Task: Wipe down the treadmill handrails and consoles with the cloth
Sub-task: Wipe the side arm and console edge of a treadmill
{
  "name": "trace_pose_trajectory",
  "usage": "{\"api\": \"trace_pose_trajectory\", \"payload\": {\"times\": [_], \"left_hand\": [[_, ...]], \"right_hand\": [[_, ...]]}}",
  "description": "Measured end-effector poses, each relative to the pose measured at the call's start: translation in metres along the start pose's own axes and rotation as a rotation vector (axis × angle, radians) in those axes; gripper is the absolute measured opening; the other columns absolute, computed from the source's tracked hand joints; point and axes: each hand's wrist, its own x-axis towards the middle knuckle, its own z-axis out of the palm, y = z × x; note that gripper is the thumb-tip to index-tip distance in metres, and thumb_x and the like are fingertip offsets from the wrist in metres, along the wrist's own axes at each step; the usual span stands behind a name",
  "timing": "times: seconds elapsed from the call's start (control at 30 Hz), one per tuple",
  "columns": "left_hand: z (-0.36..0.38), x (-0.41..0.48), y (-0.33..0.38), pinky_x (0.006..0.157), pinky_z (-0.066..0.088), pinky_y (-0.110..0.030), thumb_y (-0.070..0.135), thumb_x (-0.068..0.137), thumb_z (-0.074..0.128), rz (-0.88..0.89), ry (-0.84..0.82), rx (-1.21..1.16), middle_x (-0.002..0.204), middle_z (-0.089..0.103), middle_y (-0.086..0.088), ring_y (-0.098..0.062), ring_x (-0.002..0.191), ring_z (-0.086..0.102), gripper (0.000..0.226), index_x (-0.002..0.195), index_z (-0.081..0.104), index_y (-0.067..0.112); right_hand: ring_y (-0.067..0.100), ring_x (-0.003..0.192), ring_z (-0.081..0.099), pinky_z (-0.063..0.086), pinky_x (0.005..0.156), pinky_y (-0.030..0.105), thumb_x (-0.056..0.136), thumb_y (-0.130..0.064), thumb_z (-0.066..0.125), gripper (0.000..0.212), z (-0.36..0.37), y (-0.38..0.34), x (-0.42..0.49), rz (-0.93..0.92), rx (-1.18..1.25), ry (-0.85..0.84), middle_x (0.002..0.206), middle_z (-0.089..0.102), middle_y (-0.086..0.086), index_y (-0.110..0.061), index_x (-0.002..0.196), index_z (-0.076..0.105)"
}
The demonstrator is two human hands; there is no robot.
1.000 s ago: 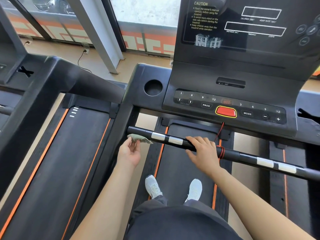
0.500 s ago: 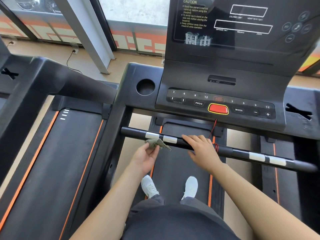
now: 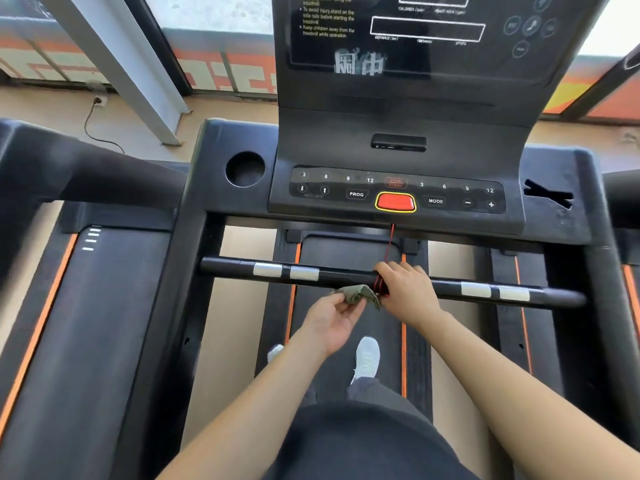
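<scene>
Your left hand (image 3: 332, 320) pinches the crumpled grey-green cloth (image 3: 356, 294) between thumb and curled fingers. It holds the cloth to the near face of the crossbar (image 3: 225, 266), at about 5 o'clock from the centre of the view. A second ago that cloth was out at the bar's 9 o'clock end, by the upright. Half a second ago it was on the left silver pads (image 3: 285, 271). Now it is past them and right up against the red cord (image 3: 381, 287) wound round the bar, so the stroke has run the left half in one sweep. Your right hand (image 3: 407, 292) has not shifted along the bar. It lies at 3 o'clock of the cloth, just beside it, with its fingers bent over the top of the bar and gripping it next to the cord; the thumb is hidden. I judge that the sweep has reached its stop, since cord and hand both block the way. To go on toward the right silver pads (image 3: 495, 291) at 3 o'clock, you probably need to lift that hand off or carry the cloth over it. Take care not to tug the cord, which runs up toward the red button (image 3: 396, 202) on the console (image 3: 398, 133) at 12 o'clock. As far as I can judge, the bar's right half, the console keys and the cup well (image 3: 245, 169) at 11 o'clock are yet to do, so most of the job remains.
</scene>
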Motion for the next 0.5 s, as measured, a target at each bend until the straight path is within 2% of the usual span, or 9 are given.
{"api": "trace_pose_trajectory", "payload": {"times": [0.07, 0.13, 0.2, 0.3, 0.4, 0.5], "left_hand": [[-0.003, -0.002, 0.004, 0.071, 0.064, -0.033, -0.001, 0.105, 0.043, 0.027, 0.038, -0.037, 0.106, 0.069, -0.023, -0.031, 0.105, 0.065, 0.023, 0.121, 0.058, -0.009], [-0.006, -0.010, 0.012, 0.074, 0.063, -0.032, -0.001, 0.104, 0.047, 0.049, 0.079, -0.068, 0.101, 0.070, -0.023, -0.031, 0.111, 0.064, 0.020, 0.109, 0.063, -0.012], [-0.011, -0.019, 0.021, 0.074, 0.062, -0.029, 0.000, 0.103, 0.051, 0.095, 0.115, -0.086, 0.096, 0.072, -0.021, -0.029, 0.108, 0.065, 0.016, 0.102, 0.065, -0.009], [-0.022, -0.029, 0.033, 0.071, 0.062, -0.024, 0.002, 0.102, 0.055, 0.174, 0.178, -0.065, 0.098, 0.072, -0.017, -0.023, 0.097, 0.068, 0.014, 0.108, 0.065, -0.005], [-0.025, -0.049, 0.040, 0.068, 0.061, -0.020, 0.002, 0.101, 0.055, 0.254, 0.148, 0.055, 0.102, 0.072, -0.013, -0.017, 0.093, 0.068, 0.015, 0.109, 0.067, -0.002], [-0.015, -0.068, 0.050, 0.078, 0.061, -0.025, 0.000, 0.100, 0.055, 0.430, 0.077, 0.303, 0.105, 0.074, -0.011, -0.019, 0.094, 0.070, 0.019, 0.115, 0.067, 0.002]], "right_hand": [[0.029, 0.097, 0.062, 0.045, 0.078, 0.040, 0.073, -0.033, 0.073, 0.047, 0.000, 0.002, -0.001, -0.012, 0.012, -0.008, 0.101, 0.068, -0.001, -0.022, 0.116, 0.059], [0.028, 0.096, 0.062, 0.045, 0.078, 0.039, 0.072, -0.039, 0.067, 0.046, -0.002, 0.001, -0.001, -0.005, 0.063, 0.015, 0.098, 0.068, -0.002, -0.022, 0.115, 0.061], [0.027, 0.092, 0.063, 0.043, 0.077, 0.038, 0.072, -0.048, 0.057, 0.048, -0.003, 0.000, -0.002, -0.001, 0.115, 0.053, 0.092, 0.068, -0.003, -0.022, 0.112, 0.064], [0.024, 0.098, 0.063, 0.044, 0.083, 0.038, 0.076, -0.064, 0.050, 0.059, -0.004, 0.001, -0.003, -0.018, 0.155, 0.061, 0.099, 0.070, -0.004, -0.024, 0.117, 0.064], [0.023, 0.102, 0.064, 0.043, 0.086, 0.038, 0.081, -0.071, 0.038, 0.067, -0.005, 0.003, -0.003, -0.016, 0.193, 0.084, 0.102, 0.071, -0.004, -0.024, 0.120, 0.065], [0.024, 0.102, 0.065, 0.044, 0.087, 0.039, 0.083, -0.072, 0.030, 0.071, -0.005, 0.003, -0.002, -0.027, 0.205, 0.080, 0.103, 0.072, -0.004, -0.024, 0.121, 0.065]]}}
